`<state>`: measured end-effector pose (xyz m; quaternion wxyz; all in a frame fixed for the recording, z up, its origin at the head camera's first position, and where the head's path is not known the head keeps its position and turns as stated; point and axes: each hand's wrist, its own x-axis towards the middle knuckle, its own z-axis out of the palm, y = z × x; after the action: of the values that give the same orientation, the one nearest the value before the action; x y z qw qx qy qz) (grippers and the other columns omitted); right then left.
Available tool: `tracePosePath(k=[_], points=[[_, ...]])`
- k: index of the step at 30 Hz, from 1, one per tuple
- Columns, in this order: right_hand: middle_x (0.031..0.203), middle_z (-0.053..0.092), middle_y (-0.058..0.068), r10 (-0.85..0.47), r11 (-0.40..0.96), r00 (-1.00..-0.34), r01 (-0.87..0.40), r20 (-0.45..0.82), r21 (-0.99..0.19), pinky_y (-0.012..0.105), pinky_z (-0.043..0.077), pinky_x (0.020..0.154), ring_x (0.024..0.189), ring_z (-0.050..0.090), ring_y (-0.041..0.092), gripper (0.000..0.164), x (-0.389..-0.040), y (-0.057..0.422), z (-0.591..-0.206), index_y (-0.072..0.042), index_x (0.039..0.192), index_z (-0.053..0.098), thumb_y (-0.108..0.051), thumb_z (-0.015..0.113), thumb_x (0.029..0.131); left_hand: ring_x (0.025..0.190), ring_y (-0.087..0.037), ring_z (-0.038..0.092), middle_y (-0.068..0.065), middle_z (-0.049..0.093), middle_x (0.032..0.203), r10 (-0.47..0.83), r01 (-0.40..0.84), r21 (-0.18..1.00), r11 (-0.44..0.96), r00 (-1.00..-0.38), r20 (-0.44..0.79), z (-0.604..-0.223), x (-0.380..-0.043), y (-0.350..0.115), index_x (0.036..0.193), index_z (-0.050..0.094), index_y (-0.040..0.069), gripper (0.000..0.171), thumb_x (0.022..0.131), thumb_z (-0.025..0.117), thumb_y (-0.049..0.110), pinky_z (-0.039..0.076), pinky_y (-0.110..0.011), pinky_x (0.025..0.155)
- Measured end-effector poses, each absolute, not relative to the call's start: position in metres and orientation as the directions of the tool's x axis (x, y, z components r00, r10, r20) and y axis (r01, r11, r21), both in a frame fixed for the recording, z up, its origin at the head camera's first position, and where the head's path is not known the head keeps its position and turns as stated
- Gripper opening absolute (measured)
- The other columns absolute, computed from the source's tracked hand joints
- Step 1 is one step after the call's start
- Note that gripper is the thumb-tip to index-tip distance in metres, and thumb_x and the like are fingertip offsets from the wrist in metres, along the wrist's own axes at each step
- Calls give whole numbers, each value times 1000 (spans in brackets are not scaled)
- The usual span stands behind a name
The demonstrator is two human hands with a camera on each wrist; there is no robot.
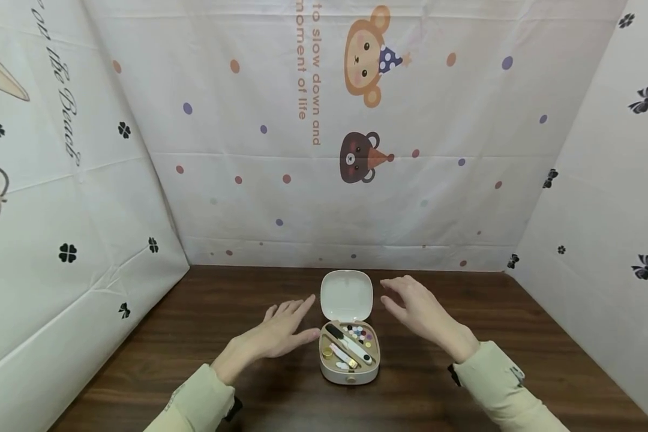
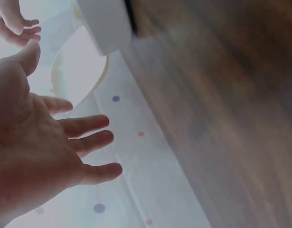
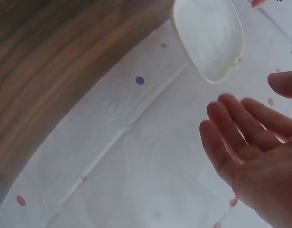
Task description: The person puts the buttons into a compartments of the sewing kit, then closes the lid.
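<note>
A small white sewing box [image 1: 350, 377] stands on the table with its lid [image 1: 347, 295] raised at the back. In its tan tray lie a black-and-white stick-shaped tool [image 1: 356, 349], a slim pale piece with a gold end [image 1: 344, 356], a gold ring-like thimble [image 1: 327, 352] and several small coloured buttons or beads [image 1: 359, 333]. My left hand [image 1: 281, 333] hovers at the box's left with fingers spread, the thumb tip right by its rim. On the other side my right hand [image 1: 418, 306] is held beside the lid, fingers loosely bent. Both hands hold nothing.
The box rests on a dark brown wooden table [image 1: 264, 390]. Behind it rises a white printed cloth [image 1: 259, 198] with dots and animal faces. More white cloth walls stand at the left [image 1: 86, 198] and the right [image 1: 594, 228], along the table's sides.
</note>
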<state>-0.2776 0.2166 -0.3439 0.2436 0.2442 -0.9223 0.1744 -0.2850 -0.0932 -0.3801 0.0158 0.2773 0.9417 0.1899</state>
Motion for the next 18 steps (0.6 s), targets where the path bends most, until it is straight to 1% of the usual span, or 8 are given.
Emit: tracePosePath(k=[3,5,7,10,14,18], points=[[125,65,15,-346,826,-759,-526,551,-205,50,46,94,113,58,31,43,-277,220,-341,-1,129,60,-22,66,91,149,-35,15,-11,20,161,492,503,371,781,-861,131,-377,-288,-96,157,13,21,78,96,41,61,12,-67,113],[131,61,17,-339,829,-761,-520,553,-207,52,43,98,119,55,33,50,-277,222,-340,-1,135,54,-26,65,93,150,-34,11,-11,16,162,468,492,380,783,-869,162,-377,-290,-98,157,12,20,79,96,41,61,12,-67,113],[136,57,18,-331,829,-771,-513,544,-223,54,41,100,123,52,35,54,-278,224,-340,0,139,49,-27,63,94,151,-32,10,-11,14,163,450,484,395,781,-874,180,-376,-292,-99,157,11,18,80,97,41,60,11,-67,113],[139,52,22,-318,818,-800,-503,508,-280,56,40,101,127,49,39,55,-282,225,-343,1,143,43,-24,59,97,150,-32,12,-11,15,162,441,476,444,759,-878,187,-374,-297,-98,157,11,15,80,97,40,59,12,-66,114],[144,45,27,-306,779,-850,-482,428,-401,57,39,105,131,45,43,55,-291,222,-349,3,147,34,-19,51,101,150,-34,13,-12,15,162,449,454,569,685,-879,160,-369,-306,-91,156,10,12,78,99,36,58,13,-63,116],[145,43,28,-308,724,-876,-469,371,-506,57,39,105,131,45,44,55,-302,215,-355,4,148,31,-23,45,103,150,-31,12,-10,10,163,455,354,758,547,-886,86,-368,-319,-80,157,6,13,79,99,31,60,16,-56,119]])
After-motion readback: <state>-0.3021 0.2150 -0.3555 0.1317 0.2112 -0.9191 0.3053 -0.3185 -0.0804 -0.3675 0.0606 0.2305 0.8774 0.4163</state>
